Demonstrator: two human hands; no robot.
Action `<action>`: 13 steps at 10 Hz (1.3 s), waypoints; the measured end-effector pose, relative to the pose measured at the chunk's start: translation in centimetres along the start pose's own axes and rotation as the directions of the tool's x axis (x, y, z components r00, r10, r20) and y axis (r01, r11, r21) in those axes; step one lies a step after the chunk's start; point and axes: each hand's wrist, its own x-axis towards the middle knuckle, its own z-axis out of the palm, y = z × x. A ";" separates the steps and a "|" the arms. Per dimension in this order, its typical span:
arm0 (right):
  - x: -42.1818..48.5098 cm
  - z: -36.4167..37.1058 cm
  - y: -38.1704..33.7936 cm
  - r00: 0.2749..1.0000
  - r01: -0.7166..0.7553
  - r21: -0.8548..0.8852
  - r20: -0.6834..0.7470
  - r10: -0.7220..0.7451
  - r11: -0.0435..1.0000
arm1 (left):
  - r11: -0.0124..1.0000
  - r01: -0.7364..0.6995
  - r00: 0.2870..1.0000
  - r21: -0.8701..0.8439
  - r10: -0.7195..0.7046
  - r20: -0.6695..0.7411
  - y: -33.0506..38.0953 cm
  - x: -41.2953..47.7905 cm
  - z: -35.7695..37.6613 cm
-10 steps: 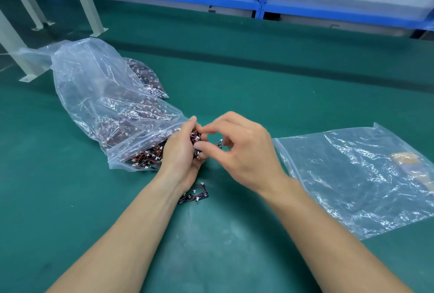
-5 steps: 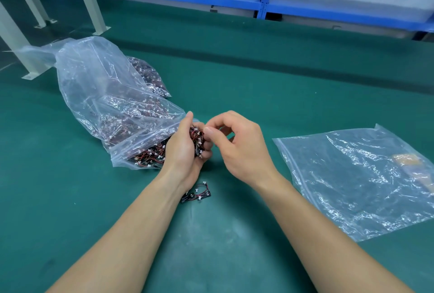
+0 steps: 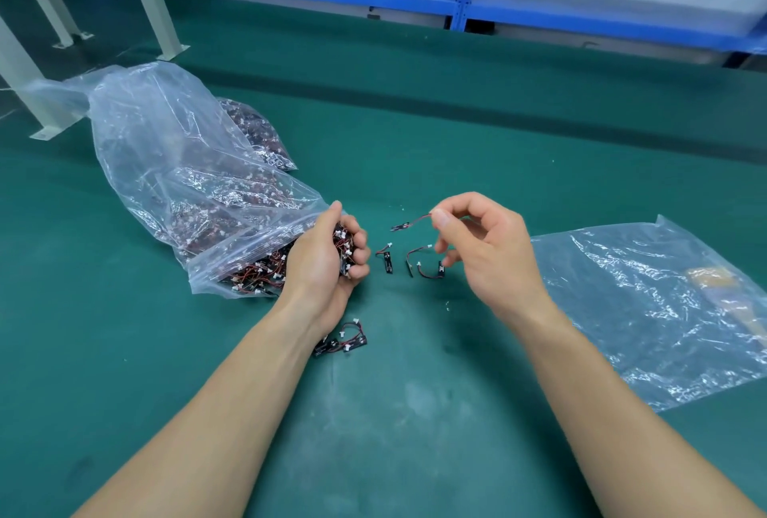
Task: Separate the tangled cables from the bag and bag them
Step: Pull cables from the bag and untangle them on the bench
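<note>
Left hand (image 3: 328, 264) fingers (image 3: 359, 244) curl round cable clump (image 3: 344, 245); right hand (image 3: 485, 256) fingers (image 3: 442, 221) pinch one cable (image 3: 411, 223). Three loose cables (image 3: 415, 262) on surface (image 3: 415, 414); full bag (image 3: 166, 169), flat bag (image 3: 643, 310).

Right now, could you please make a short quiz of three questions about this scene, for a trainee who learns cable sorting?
1. True or false: the right hand pinches a single cable above the green mat.
2. What does the left hand grip? A: a clump of cables. B: scissors. C: nothing.
3. Fill in: the flat bag lies on the person's ____ side.
Key: 1 true; 2 A; 3 right.
</note>
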 end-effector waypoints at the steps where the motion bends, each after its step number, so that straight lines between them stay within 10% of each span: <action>1: -0.4 -2.7 1.2 0.992 0.021 -0.231 -0.117 -0.049 0.973 | 1.000 0.003 1.000 -0.003 -0.003 0.003 0.0 0.0 -0.1; 6: -3.1 -4.9 3.3 0.992 -0.039 -0.781 -0.107 -0.071 0.623 | 1.000 0.009 1.000 0.010 -0.009 -0.002 -0.2 0.0 0.0; 11: -3.2 -4.8 4.4 0.991 -0.093 -0.606 -0.133 0.014 0.790 | 1.000 0.004 1.000 0.012 -0.004 -0.003 -0.2 -0.2 0.0; 13: -3.5 -4.7 4.5 0.991 -0.101 -0.709 -0.132 0.008 0.698 | 1.000 0.007 1.000 0.009 -0.007 -0.001 -0.2 -0.2 0.1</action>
